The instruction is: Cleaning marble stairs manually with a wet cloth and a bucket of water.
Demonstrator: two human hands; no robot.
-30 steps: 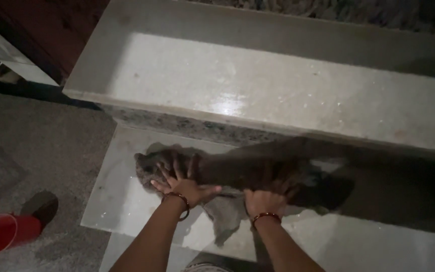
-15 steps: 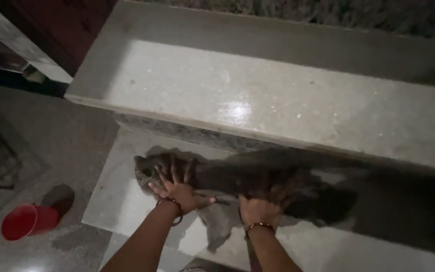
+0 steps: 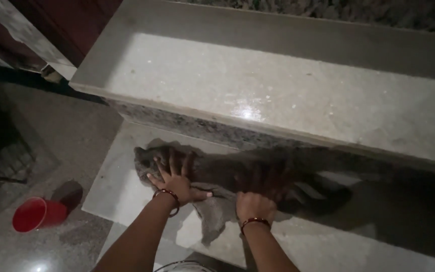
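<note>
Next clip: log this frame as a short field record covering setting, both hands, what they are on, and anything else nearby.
setting: pale stone stairs, dim light, seen from above
left hand: flat, fingers spread, pressing on the grey cloth
right hand: flat on the same cloth, beside the left
cloth: spread along the lower step, against the riser
wrists: a bangle on each
upper step: glossy, light glare
nearby: red cup lying on its side on the speckled floor at left

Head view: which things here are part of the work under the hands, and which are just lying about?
In hand:
- grey cloth, spread flat
- left hand pressing on it
- right hand pressing on it
- pale stone step under the cloth

Lying about:
- red cup, on its side on the floor
- upper step
</note>
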